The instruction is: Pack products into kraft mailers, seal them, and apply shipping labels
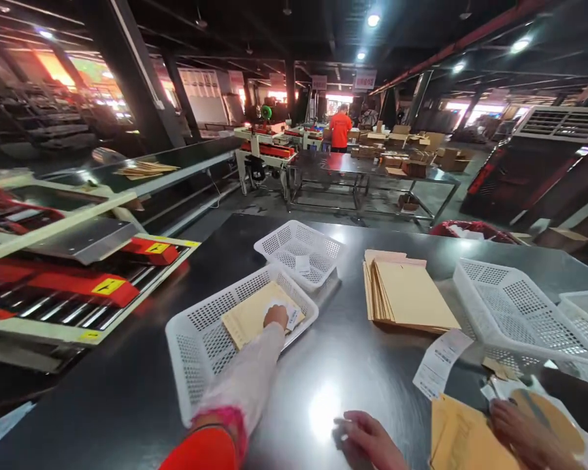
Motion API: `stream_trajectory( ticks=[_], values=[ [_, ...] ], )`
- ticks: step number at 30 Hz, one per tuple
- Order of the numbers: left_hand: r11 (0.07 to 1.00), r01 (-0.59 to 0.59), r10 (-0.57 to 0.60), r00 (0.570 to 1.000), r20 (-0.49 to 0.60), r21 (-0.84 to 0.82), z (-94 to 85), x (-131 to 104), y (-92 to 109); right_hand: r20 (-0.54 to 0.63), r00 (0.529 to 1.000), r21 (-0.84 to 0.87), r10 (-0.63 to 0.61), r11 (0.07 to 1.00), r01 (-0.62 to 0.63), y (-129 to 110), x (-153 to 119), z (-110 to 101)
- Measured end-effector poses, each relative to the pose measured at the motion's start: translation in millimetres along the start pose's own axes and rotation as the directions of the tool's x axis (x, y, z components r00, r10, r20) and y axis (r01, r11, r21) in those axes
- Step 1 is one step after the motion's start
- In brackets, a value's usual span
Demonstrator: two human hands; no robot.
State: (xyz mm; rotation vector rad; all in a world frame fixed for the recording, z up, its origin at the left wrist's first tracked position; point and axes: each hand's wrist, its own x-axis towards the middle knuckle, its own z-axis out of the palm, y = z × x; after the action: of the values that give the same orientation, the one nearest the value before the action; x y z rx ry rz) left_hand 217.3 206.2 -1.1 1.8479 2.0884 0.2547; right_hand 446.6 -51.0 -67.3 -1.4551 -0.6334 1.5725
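Observation:
My left hand [276,317], in a white sleeve cover over an orange sleeve, reaches into a white perforated basket [176,346]. Its fingers are curled down on a white printed label [293,318] above a tan envelope [245,313] lying inside. How much of the label they grip is partly hidden. Low in the middle, my right hand [370,440] hovers over the metal table [304,391] with fingers loosely bent and apart, nothing visible in them. To its right lie more tan envelopes [465,437] and a white printed sheet [441,362].
A co-worker's hand [524,427] handles a plastic-wrapped item at right. A stack of tan envelopes [411,294] lies mid-table. Another white basket [298,235] stands behind mine, and more baskets [524,313] at right. A roller machine [102,287] is at left; a person in orange [340,130] stands far back.

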Motion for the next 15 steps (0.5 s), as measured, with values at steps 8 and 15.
stream_trajectory(
  ticks=[8, 15],
  values=[
    [0.899, -0.431, 0.426, 0.902, 0.076, 0.076, -9.1, -65.8, 30.8, 0.406, 0.906, 0.274, 0.118, 0.930, -0.244, -101.2, 60.3, 10.7],
    [0.360, -0.933, 0.905, 0.342, 0.252, -0.029, 25.6, -85.7, 84.0, -0.039, 0.974, 0.311, -0.223, 0.924, 0.224, -134.1, 112.6, -2.4]
  ],
)
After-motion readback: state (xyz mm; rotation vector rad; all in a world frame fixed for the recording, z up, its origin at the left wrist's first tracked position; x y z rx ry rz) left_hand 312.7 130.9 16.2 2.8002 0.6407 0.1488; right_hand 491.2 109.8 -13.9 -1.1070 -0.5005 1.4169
